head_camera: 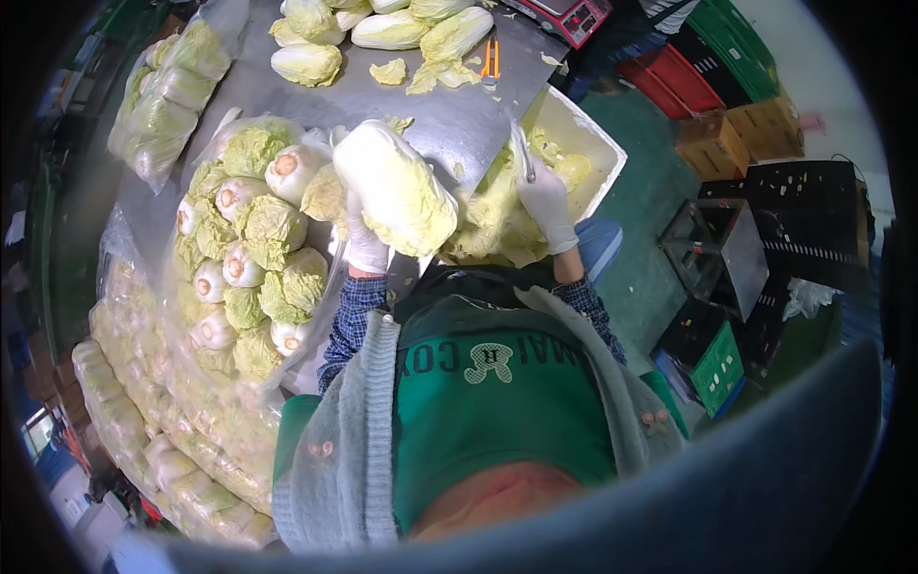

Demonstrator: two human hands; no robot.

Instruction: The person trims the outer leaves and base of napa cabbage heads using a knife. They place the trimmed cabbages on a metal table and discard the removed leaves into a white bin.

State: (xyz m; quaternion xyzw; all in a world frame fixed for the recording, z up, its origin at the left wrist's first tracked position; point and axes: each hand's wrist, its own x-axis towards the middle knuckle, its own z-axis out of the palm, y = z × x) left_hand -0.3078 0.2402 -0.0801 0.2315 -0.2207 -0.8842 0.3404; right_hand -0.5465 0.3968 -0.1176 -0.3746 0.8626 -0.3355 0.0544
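My left hand (368, 240), in a pale glove, holds a napa cabbage (394, 188) from below at its left side, over the edge of a metal table (315, 104). A loose yellowed leaf (325, 194) lies against the cabbage's left. My right hand (546, 204), gloved too, grips a knife (524, 154), its blade pointing up and away from me. This hand is over a white bin (606, 154) with cut-off cabbage leaves (502, 215). Left of my left hand stands an open clear plastic bag of napa cabbages (247, 251), several with their cut stem ends up.
Several cabbages (391, 30) lie at the table's far side, beside an orange utility knife (490, 61) and a red scale (574, 18). Filled bags (172, 93) lie at the left. A person (631, 36) stands beyond the scale. Cardboard boxes (764, 129) and a metal-framed stand (717, 251) are at the right.
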